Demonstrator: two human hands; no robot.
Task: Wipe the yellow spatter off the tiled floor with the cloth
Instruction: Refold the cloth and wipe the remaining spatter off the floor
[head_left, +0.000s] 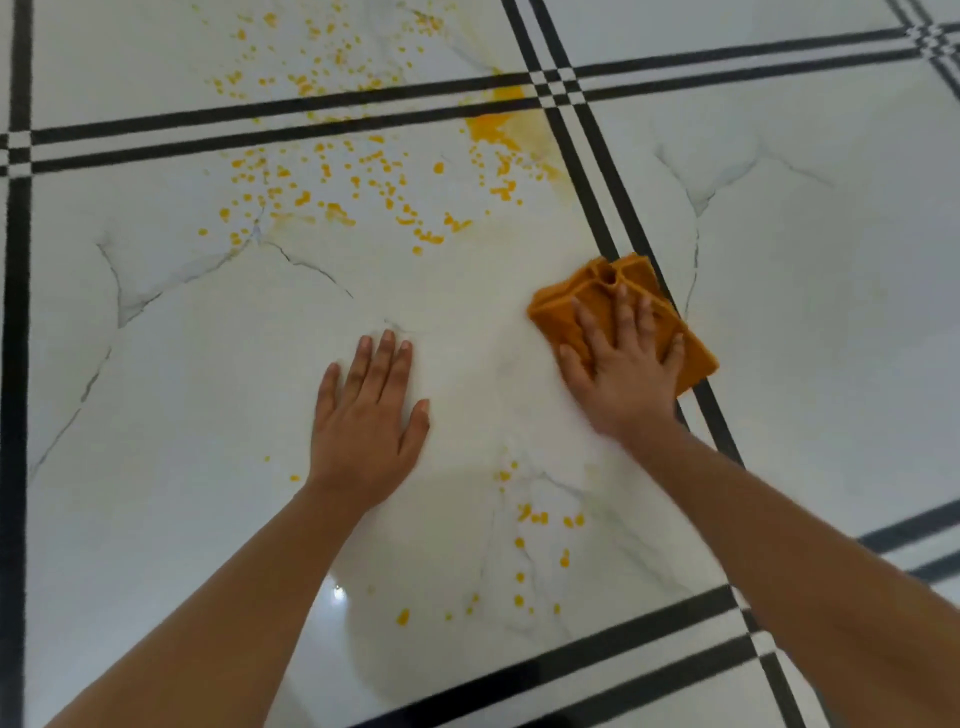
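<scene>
Orange cloth (589, 296) lengthwise along black stripe (714, 415)

A: Tiled floor (182, 395)?
B: Glossy, smooth, marble-veined ceramic, with a glare spot just behind the left hand (366, 415).
A: Cloth (597, 293) under the right hand (628, 374)?
B: Matt, soft-looking orange fabric.

The floor (197, 374) is glossy white tile with thin grey veins, like marble. Paired black stripes (291, 106) with a white band between them frame each tile, and where they cross they make a small black-and-white check (558, 85). The spatter (332, 192) is bright yellow, in scattered dots and flecks, with one denser orange-yellow blot (493, 127). The cloth (587, 286) is plain mustard orange, darker than the spatter.
</scene>
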